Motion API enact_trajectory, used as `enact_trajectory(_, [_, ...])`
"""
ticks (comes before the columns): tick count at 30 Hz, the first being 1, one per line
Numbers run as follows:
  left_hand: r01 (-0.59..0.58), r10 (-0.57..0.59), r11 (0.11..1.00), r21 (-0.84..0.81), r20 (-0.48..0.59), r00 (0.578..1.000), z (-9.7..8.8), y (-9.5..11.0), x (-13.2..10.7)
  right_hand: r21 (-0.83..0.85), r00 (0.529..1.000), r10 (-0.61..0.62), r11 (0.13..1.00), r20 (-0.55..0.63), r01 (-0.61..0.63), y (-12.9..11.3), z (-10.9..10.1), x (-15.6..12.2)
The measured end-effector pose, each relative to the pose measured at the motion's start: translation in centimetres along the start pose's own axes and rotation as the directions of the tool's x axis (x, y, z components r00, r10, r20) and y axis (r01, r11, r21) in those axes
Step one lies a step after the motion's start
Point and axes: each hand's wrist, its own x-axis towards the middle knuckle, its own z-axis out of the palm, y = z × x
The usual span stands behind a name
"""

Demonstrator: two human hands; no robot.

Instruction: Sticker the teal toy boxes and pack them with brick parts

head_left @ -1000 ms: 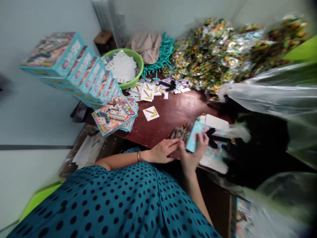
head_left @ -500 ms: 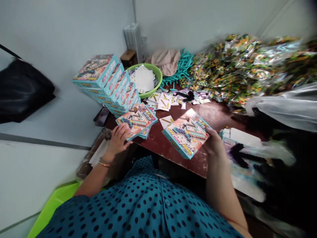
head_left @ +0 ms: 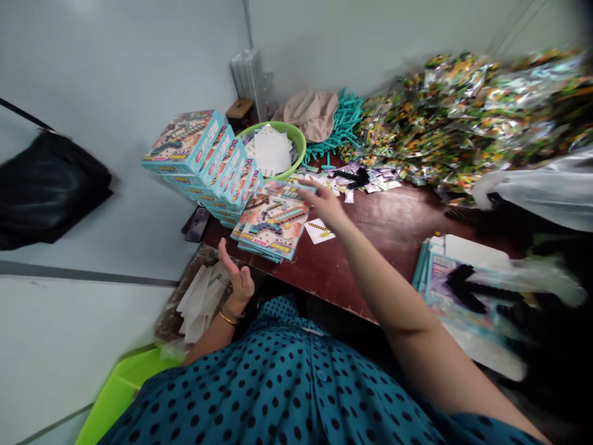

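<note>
My right hand reaches across the table and grips the far right corner of a flat toy box, which has a printed front and teal edges. The toy box lies on top of a low pile of similar boxes at the table's front edge. Nearer to me, my left hand is apart from the box, its fingers stretched and holding nothing. Just behind the pile rises a leaning stack of teal toy boxes. A small printed card lies on the table below my right wrist.
Behind the boxes stands a green basin with white papers. Teal sticks and a heap of bagged colourful parts line the wall. At right are flat cartons with a black piece. A phone lies by the stack.
My right hand has carried its toy box leftwards onto the low pile. My left hand has let go of the box there and drawn back towards me.
</note>
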Motion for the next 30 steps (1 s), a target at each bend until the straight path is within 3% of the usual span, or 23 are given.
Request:
enact_trajectory(2, [-0.015, 0.016, 0.997, 0.073, -0.013, 1.000, -0.6, -0.2, 0.0, -0.127, 0.990, -0.107, 0.987, -0.091, 0.096, 1.7, 2.1, 0.5])
enact_trajectory(4, [-0.146, 0.148, 0.979, 0.143, -0.008, 0.989, -1.1, -0.2, -0.1, -0.153, 0.981, -0.133, 0.982, -0.139, 0.111, 3.6, 2.0, -0.5])
enact_trajectory(7, [-0.439, 0.439, 0.896, 0.073, 0.020, 0.898, -1.0, 0.4, -0.7, -0.272, 0.973, -0.126, 0.960, -0.193, 0.071, 6.3, -2.8, -4.5])
enact_trajectory(9, [-0.497, 0.512, 0.858, -0.130, 0.142, 0.847, 0.4, 1.4, -1.4, -0.520, 0.957, -0.141, 0.854, -0.252, -0.011, 7.8, -7.9, -8.8])
enact_trajectory(11, [-0.328, 0.447, 0.882, -0.337, 0.383, 0.808, 2.9, 3.0, -2.6, -0.749, 0.925, -0.126, 0.630, -0.358, -0.204, 8.8, -12.9, -14.0])
enact_trajectory(13, [-0.031, 0.306, 0.910, -0.414, 0.619, 0.724, 6.6, 4.7, -4.0, -0.816, 0.862, -0.074, 0.371, -0.501, -0.443, 9.6, -16.6, -19.4])
enact_trajectory(15, [0.220, 0.177, 0.894, -0.391, 0.758, 0.628, 10.9, 6.2, -5.5, -0.794, 0.808, 0.002, 0.182, -0.589, -0.580, 10.4, -18.4, -24.2])
enact_trajectory(16, [0.296, 0.146, 0.877, -0.377, 0.798, 0.585, 13.2, 6.9, -6.2, -0.792, 0.801, 0.041, 0.126, -0.598, -0.597, 10.7, -18.6, -26.3])
enact_trajectory(18, [0.375, 0.144, 0.850, -0.370, 0.847, 0.511, 17.6, 8.4, -7.2, -0.804, 0.807, 0.093, 0.074, -0.583, -0.590, 11.1, -18.3, -29.5])
enact_trajectory(20, [0.418, 0.180, 0.822, -0.385, 0.874, 0.452, 21.6, 10.2, -7.7, -0.778, 0.778, 0.100, 0.043, -0.621, -0.626, 11.1, -17.7, -31.3])
enact_trajectory(22, [0.481, 0.189, 0.789, -0.382, 0.896, 0.401, 24.9, 12.2, -8.0, -0.711, 0.710, 0.073, 0.006, -0.701, -0.703, 10.8, -17.3, -31.7])
enact_trajectory(24, [0.606, 0.116, 0.732, -0.311, 0.934, 0.339, 27.3, 13.9, -8.4, -0.684, 0.683, 0.043, -0.024, -0.729, -0.729, 10.4, -17.3, -31.1])
enact_trajectory(27, [0.771, -0.045, 0.620, -0.147, 0.974, 0.222, 29.3, 15.1, -8.9, -0.760, 0.760, 0.022, -0.039, -0.650, -0.649, 9.9, -17.7, -29.5])
enact_trajectory(30, [0.818, -0.106, 0.572, -0.058, 0.984, 0.144, 29.4, 14.5, -8.9, -0.855, 0.855, 0.000, -0.023, -0.519, -0.519, 9.3, -17.4, -28.9])
